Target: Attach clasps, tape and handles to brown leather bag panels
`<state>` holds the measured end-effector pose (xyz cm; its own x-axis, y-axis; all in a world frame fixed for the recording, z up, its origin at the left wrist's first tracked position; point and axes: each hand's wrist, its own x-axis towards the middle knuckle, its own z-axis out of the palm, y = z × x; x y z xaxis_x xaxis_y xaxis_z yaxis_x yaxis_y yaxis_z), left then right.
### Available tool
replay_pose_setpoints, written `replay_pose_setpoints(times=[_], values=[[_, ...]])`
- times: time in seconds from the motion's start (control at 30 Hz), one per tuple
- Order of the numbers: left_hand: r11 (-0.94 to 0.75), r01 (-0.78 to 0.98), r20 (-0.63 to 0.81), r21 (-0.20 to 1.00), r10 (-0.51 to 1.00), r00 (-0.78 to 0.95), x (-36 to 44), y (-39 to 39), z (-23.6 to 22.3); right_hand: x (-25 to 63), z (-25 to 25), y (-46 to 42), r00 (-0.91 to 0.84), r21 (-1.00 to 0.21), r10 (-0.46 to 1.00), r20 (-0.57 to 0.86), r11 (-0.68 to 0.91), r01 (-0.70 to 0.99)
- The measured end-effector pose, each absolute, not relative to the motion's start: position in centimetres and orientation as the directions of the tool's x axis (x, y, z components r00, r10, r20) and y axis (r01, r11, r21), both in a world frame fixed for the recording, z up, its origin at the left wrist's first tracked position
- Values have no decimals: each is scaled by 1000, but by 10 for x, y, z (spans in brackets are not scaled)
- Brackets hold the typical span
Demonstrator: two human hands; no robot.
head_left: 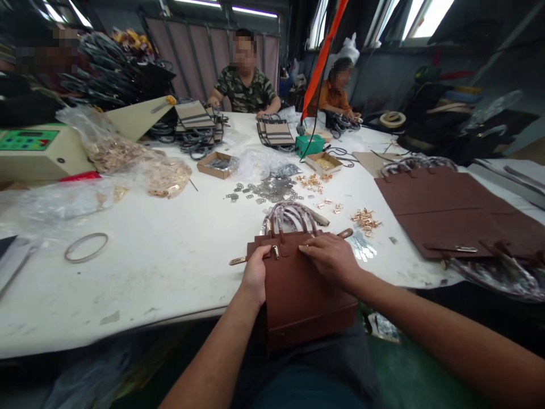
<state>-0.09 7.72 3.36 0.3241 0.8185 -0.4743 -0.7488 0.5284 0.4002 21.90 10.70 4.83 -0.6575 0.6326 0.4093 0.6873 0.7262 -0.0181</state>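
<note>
A brown handbag panel leans from my lap against the table's front edge, its plastic-wrapped handles pointing away from me. My left hand grips its upper left edge, thumb lying beside a small gold clasp. On the upper right my right hand is closed, its fingertips pressed together at the brown surface; anything between them is too small to make out. A strap with a gold end sticks out to the left, and a brown strap tip shows past my right hand.
Loose gold fittings and flat grey metal plates lie beyond the bag. More brown bag pieces are stacked at right. A tape ring, plastic bags and a machine occupy the left. Two people sit across the table.
</note>
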Motion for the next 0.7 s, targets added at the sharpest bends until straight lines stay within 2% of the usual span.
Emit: replay_pose_setpoints(times=[0.07, 0.27, 0.47, 0.57, 0.7], values=[[533, -746, -449, 400, 823, 347, -2, 75, 35, 211, 40, 94, -618, -24, 656, 434, 694, 720], [465, -782, -417, 416, 861, 291, 2, 67, 40, 183, 14, 53, -409, -179, 765, 497, 552, 814], [375, -810, -301, 451, 918, 257, 9, 33, 71, 181, 31, 21, -404, -204, 753, 520, 569, 797], [233, -822, -156, 519, 972, 177, 16, 1, 115, 177, 62, 2, -336, -300, 737, 586, 583, 755], [-126, -758, 97, 640, 992, -83, 27, -43, 171, 160, 126, -17, -229, -510, 742, 630, 618, 599]])
